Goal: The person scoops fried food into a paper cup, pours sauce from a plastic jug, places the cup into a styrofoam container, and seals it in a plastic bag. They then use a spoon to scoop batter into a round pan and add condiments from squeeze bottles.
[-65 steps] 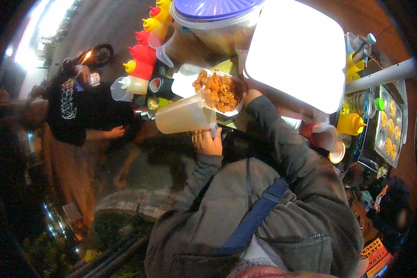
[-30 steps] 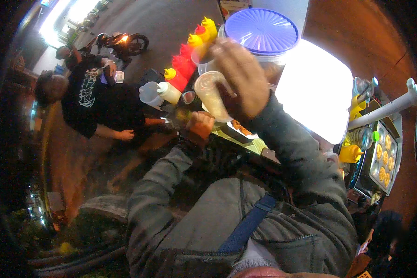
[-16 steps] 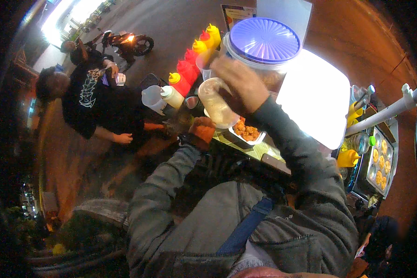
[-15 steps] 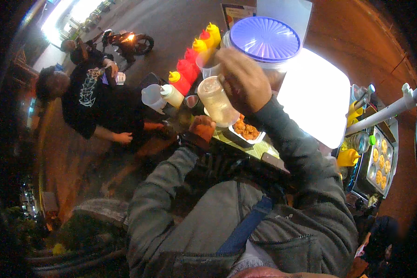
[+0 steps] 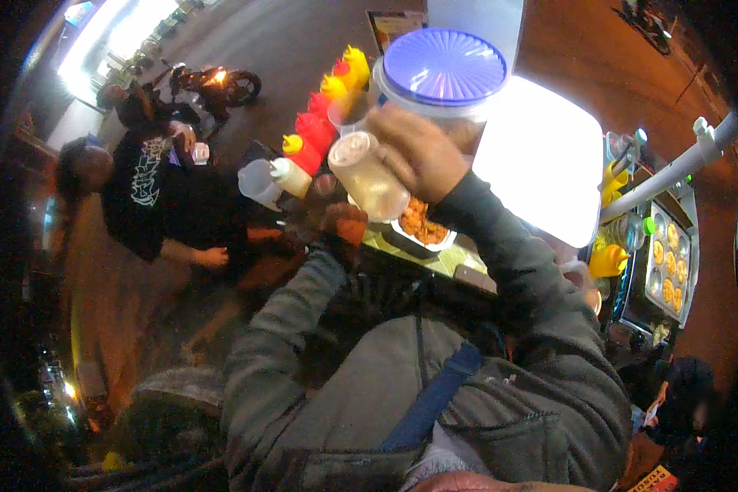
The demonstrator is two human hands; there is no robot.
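Note:
A translucent pitcher [image 5: 369, 176] is tilted with its round base uppermost, over the white container of browned fried pieces [image 5: 425, 225]. My left hand [image 5: 344, 221], partly in shadow, is closed at the pitcher's lower left, holding it. Beside the pitcher's upper right is my right hand [image 5: 422, 148], slightly blurred, with curled fingers; whatever they grip, if anything, is hidden. Just behind them is a large clear tub with a purple lid [image 5: 444, 67].
Red, yellow and white squeeze bottles [image 5: 307, 131] line the left edge. A white lid [image 5: 537, 160] and a pale pole [image 5: 656, 172] stand right, near a pan of round yellow cakes [image 5: 668, 266]. A person in black [image 5: 164, 201] and a motorbike [image 5: 217, 90] are left.
Since the first frame, the pitcher has gone from lying sideways to base-up, and my right hand has risen from the food container to beside it. Since half a second ago both have shifted slightly left.

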